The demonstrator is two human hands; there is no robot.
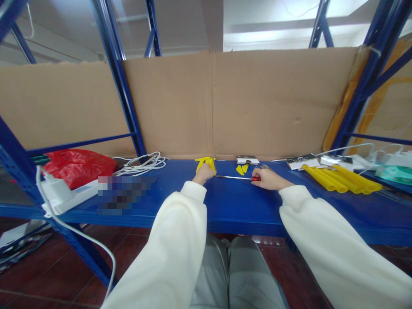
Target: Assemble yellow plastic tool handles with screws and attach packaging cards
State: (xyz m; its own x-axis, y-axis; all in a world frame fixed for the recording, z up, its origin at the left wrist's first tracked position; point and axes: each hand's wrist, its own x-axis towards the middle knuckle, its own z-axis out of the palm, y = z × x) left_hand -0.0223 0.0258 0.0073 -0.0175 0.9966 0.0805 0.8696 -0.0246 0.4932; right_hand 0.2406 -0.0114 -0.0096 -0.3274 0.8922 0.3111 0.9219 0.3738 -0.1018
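My left hand (204,174) is closed on a yellow plastic part (211,163) that rests on the blue shelf (231,201). A long thin screwdriver (234,177) with a red handle lies level in my right hand (268,179), whose fingers are wrapped round the handle. Its shaft points left, and the tip is at or very close to the yellow part; whether they touch I cannot tell. Just beyond the shaft are small flat yellow pieces (240,170) and a black-and-white card packet (247,160).
Several yellow tubes (341,180) lie at the right beside another card packet (303,162). On the left are a red plastic bag (80,165), a white power strip (75,197) and coiled white cable (144,164). Cardboard (273,98) walls off the back between blue posts (120,77).
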